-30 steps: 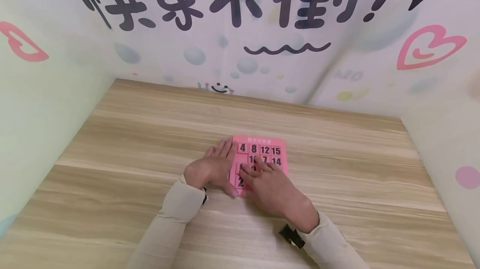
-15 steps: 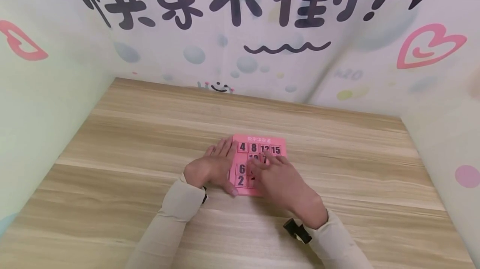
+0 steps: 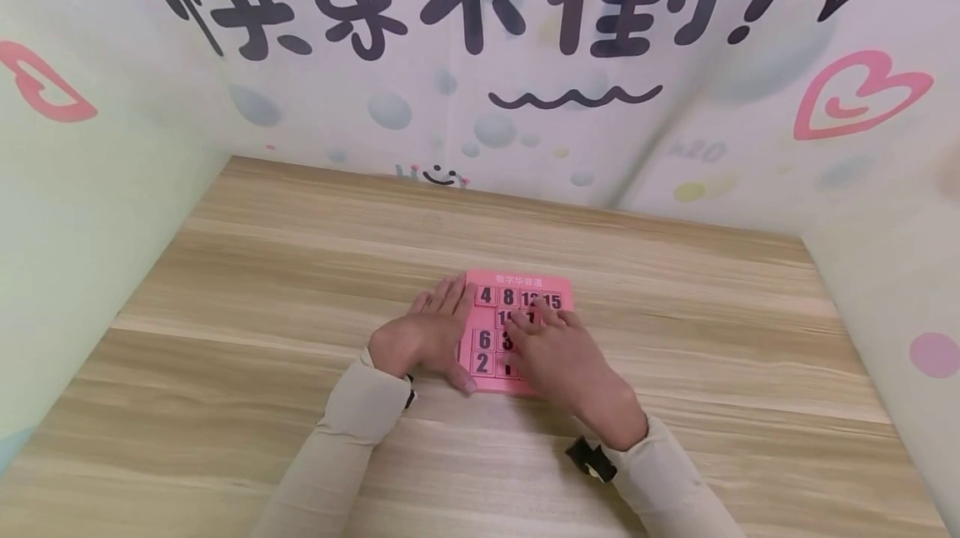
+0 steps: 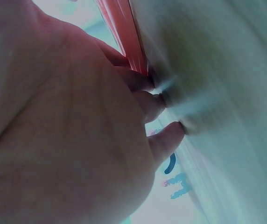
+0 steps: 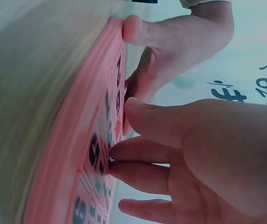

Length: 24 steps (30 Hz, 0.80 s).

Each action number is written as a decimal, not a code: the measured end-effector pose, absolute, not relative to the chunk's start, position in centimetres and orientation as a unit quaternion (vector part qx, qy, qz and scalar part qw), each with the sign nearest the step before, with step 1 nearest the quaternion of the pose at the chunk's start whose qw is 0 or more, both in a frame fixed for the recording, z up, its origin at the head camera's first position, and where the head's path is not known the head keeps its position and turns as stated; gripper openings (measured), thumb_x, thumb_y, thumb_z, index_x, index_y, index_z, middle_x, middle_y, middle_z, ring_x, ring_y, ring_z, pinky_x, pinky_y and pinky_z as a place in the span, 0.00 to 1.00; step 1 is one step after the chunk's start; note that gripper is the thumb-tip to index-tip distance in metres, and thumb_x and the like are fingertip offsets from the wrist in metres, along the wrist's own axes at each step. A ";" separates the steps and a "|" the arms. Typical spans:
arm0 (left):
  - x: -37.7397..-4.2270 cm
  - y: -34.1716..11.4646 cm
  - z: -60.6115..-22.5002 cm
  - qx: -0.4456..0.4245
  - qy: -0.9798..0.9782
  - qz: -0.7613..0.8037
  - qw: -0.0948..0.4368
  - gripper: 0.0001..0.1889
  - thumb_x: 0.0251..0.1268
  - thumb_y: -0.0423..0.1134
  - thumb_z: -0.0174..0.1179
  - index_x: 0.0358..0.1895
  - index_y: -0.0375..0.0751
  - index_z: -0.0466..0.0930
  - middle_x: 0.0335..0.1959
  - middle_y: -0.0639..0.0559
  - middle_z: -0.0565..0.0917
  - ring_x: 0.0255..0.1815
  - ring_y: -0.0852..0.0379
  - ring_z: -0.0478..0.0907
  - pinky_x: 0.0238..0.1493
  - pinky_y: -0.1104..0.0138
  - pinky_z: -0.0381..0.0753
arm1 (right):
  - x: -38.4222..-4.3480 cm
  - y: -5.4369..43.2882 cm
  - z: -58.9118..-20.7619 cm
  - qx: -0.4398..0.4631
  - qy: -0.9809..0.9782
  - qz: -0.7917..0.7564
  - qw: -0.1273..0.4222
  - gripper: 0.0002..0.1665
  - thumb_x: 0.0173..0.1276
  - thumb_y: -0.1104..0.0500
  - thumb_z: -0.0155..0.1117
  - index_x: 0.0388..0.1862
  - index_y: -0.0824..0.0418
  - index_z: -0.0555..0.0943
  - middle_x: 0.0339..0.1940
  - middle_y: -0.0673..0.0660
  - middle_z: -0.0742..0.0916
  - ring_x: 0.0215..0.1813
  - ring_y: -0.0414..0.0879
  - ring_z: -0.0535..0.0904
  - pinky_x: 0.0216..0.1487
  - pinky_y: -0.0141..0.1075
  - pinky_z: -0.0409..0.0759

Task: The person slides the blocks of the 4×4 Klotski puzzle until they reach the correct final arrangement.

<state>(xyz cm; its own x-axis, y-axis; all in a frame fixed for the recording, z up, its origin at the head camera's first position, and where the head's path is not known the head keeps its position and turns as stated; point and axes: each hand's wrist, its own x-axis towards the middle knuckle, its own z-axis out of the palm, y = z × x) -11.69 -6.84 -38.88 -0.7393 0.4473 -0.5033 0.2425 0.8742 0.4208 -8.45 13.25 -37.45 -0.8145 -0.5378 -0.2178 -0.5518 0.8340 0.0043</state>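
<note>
A pink number sliding puzzle [image 3: 555, 281] lies flat on the wooden table, its black-numbered tiles in rows. The second row has a gap at its left end, below tile 4 [image 3: 486, 296]. My left hand [image 3: 429, 334] lies along the puzzle's left side, fingers extended and thumb at the near left corner. In the left wrist view its fingertips reach the tabletop beside the pink edge [image 4: 124, 37]. My right hand [image 3: 566, 371] is over the puzzle's right part, hiding several tiles. The right wrist view shows two of its fingertips [image 5: 117, 168] right at the tiles, thumb raised.
The wood-grain table [image 3: 720, 338] stretches around the puzzle. A printed white backdrop [image 3: 337, 88] with large black characters stands behind it, and pale side walls rise left and right. Each wrist wears a black strap [image 3: 591, 459].
My right hand has shifted rightward over the puzzle, uncovering tiles 6 and 3 and part of the bottom row. The left hand has stayed along the left side.
</note>
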 end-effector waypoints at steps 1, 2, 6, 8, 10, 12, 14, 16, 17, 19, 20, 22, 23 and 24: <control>-11.7 -6.8 -38.9 0.188 0.918 0.166 0.308 0.74 0.41 0.61 0.76 0.79 0.39 0.26 0.80 0.43 0.25 0.81 0.46 0.22 0.80 0.52 0.30 | -8.4 13.2 -37.5 -0.286 0.952 0.033 0.103 0.32 0.76 0.40 0.51 0.70 0.56 0.74 0.72 0.55 0.74 0.77 0.59 0.61 0.74 0.58 0.62; -11.7 -6.8 -38.9 0.188 0.918 0.165 0.308 0.74 0.41 0.61 0.76 0.79 0.39 0.26 0.80 0.43 0.25 0.81 0.46 0.22 0.80 0.52 0.30 | -8.4 13.1 -37.6 -0.288 0.952 0.032 0.100 0.32 0.76 0.40 0.51 0.70 0.57 0.74 0.72 0.56 0.74 0.77 0.59 0.62 0.74 0.57 0.62; -11.7 -6.8 -38.8 0.189 0.918 0.164 0.308 0.74 0.42 0.61 0.76 0.79 0.39 0.27 0.81 0.43 0.26 0.81 0.46 0.23 0.80 0.52 0.30 | -8.4 12.9 -37.8 -0.293 0.952 0.022 0.091 0.32 0.76 0.40 0.53 0.69 0.57 0.75 0.71 0.56 0.75 0.76 0.60 0.63 0.74 0.57 0.63; -11.7 -6.8 -38.9 0.188 0.918 0.163 0.308 0.74 0.42 0.61 0.76 0.80 0.39 0.27 0.81 0.43 0.26 0.81 0.46 0.23 0.80 0.52 0.31 | -8.5 12.7 -37.9 -0.296 0.951 0.016 0.086 0.32 0.75 0.40 0.54 0.69 0.57 0.76 0.71 0.56 0.75 0.76 0.60 0.64 0.73 0.57 0.64; -11.7 -6.8 -38.9 0.187 0.918 0.164 0.308 0.74 0.42 0.61 0.76 0.80 0.38 0.28 0.81 0.43 0.27 0.81 0.46 0.23 0.80 0.52 0.31 | -8.5 12.6 -38.1 -0.300 0.950 0.010 0.085 0.32 0.75 0.41 0.54 0.69 0.58 0.75 0.71 0.56 0.75 0.76 0.61 0.64 0.73 0.57 0.64; -11.7 -6.8 -38.9 0.185 0.918 0.165 0.308 0.73 0.42 0.61 0.77 0.80 0.38 0.28 0.81 0.43 0.27 0.81 0.46 0.24 0.81 0.52 0.31 | -8.4 12.5 -38.2 -0.304 0.949 0.008 0.084 0.32 0.76 0.41 0.53 0.70 0.58 0.75 0.71 0.56 0.75 0.76 0.61 0.64 0.73 0.58 0.64; -11.7 -6.8 -38.8 0.183 0.919 0.165 0.308 0.74 0.41 0.61 0.77 0.80 0.39 0.28 0.81 0.44 0.27 0.81 0.46 0.23 0.81 0.52 0.31 | -8.4 12.4 -38.3 -0.311 0.947 0.008 0.081 0.32 0.76 0.42 0.53 0.70 0.59 0.74 0.72 0.57 0.75 0.76 0.61 0.64 0.73 0.58 0.64; -11.7 -6.8 -38.8 0.184 0.919 0.164 0.307 0.74 0.41 0.61 0.77 0.80 0.39 0.28 0.81 0.44 0.27 0.81 0.46 0.24 0.80 0.51 0.32 | -8.4 12.3 -38.4 -0.314 0.946 0.007 0.081 0.32 0.77 0.42 0.53 0.71 0.58 0.73 0.72 0.56 0.74 0.76 0.61 0.63 0.73 0.58 0.64; -11.7 -6.8 -38.8 0.185 0.919 0.164 0.307 0.74 0.41 0.61 0.77 0.80 0.39 0.28 0.81 0.44 0.27 0.81 0.46 0.24 0.80 0.51 0.31 | -8.3 12.3 -38.4 -0.315 0.946 0.005 0.079 0.31 0.77 0.43 0.53 0.71 0.58 0.73 0.72 0.56 0.74 0.76 0.61 0.64 0.73 0.58 0.65; -11.7 -6.8 -38.7 0.187 0.919 0.163 0.306 0.74 0.41 0.61 0.77 0.80 0.39 0.28 0.81 0.43 0.27 0.81 0.45 0.23 0.80 0.51 0.31 | -8.3 12.2 -38.5 -0.316 0.946 -0.001 0.077 0.31 0.76 0.43 0.53 0.71 0.58 0.73 0.72 0.56 0.74 0.76 0.60 0.64 0.72 0.58 0.65; -11.7 -6.8 -38.7 0.189 0.919 0.163 0.306 0.74 0.41 0.61 0.77 0.80 0.38 0.28 0.81 0.43 0.27 0.81 0.45 0.23 0.80 0.51 0.31 | -8.3 12.1 -38.6 -0.314 0.946 -0.003 0.078 0.31 0.76 0.44 0.53 0.71 0.58 0.73 0.72 0.56 0.74 0.76 0.60 0.64 0.72 0.58 0.65; -11.7 -6.8 -38.7 0.192 0.918 0.164 0.306 0.74 0.41 0.61 0.77 0.80 0.38 0.28 0.81 0.42 0.27 0.81 0.45 0.23 0.80 0.51 0.31 | -8.3 12.0 -38.8 -0.312 0.947 -0.007 0.078 0.31 0.76 0.44 0.54 0.71 0.58 0.73 0.72 0.55 0.74 0.76 0.60 0.63 0.73 0.58 0.65; -11.7 -6.8 -38.7 0.193 0.918 0.164 0.305 0.74 0.41 0.61 0.77 0.80 0.38 0.28 0.81 0.42 0.27 0.81 0.45 0.23 0.80 0.51 0.31 | -8.2 11.9 -38.9 -0.312 0.947 -0.009 0.077 0.31 0.76 0.44 0.54 0.71 0.58 0.73 0.72 0.55 0.74 0.76 0.60 0.63 0.73 0.57 0.65; -11.7 -6.8 -38.8 0.193 0.918 0.164 0.305 0.73 0.41 0.61 0.77 0.80 0.38 0.29 0.81 0.42 0.27 0.81 0.45 0.23 0.80 0.51 0.31 | -8.2 11.9 -38.9 -0.311 0.947 -0.008 0.077 0.31 0.76 0.44 0.54 0.71 0.58 0.73 0.73 0.54 0.74 0.77 0.59 0.63 0.73 0.57 0.65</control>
